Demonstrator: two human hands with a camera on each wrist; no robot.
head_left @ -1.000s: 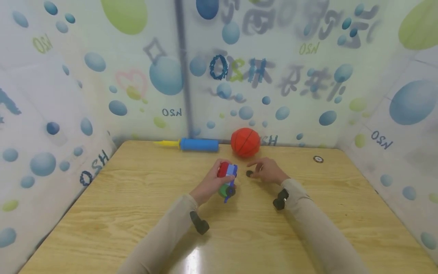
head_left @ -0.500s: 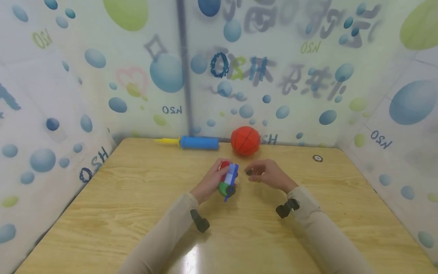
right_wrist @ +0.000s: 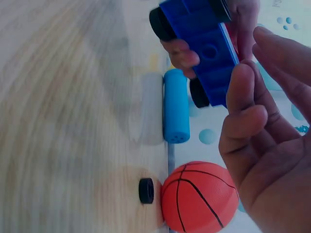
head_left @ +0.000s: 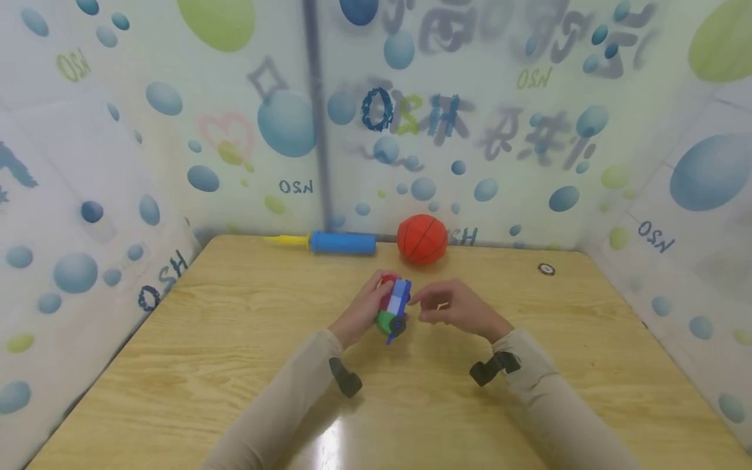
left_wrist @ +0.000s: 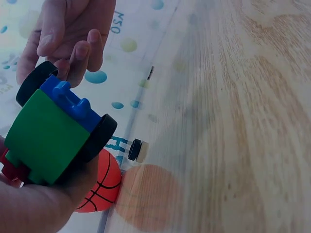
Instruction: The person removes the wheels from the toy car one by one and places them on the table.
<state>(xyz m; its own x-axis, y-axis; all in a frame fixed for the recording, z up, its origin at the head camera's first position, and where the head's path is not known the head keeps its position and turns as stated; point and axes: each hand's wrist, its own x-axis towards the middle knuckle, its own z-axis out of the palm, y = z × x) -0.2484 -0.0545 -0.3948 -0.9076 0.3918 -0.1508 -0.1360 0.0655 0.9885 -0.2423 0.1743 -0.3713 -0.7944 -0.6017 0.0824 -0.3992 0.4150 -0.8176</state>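
Note:
My left hand (head_left: 360,316) grips a toy car (head_left: 397,297) built of red, blue, light blue and green blocks with black wheels. In the right wrist view, its blue underside (right_wrist: 206,51) is turned toward my right hand (right_wrist: 272,136). The right fingers are bent, their tips close beside the car's edge with nothing held between them; whether they touch it I cannot tell. A loose black wheel (right_wrist: 146,191) rests on the table near the ball, also visible in the left wrist view; my right hand appears to hide it in the head view.
A red basketball (head_left: 422,239) sits at the table's back edge. Left of it lies a blue hand pump (head_left: 343,243) with a yellow nozzle. At the back right is a flat black-and-white disc (head_left: 546,269). Patterned walls enclose the wooden table (head_left: 194,365).
My right hand has moved left from beside the loose wheel to the car. My left thumb has shifted over the red part while the left hand keeps the car nearly in place.

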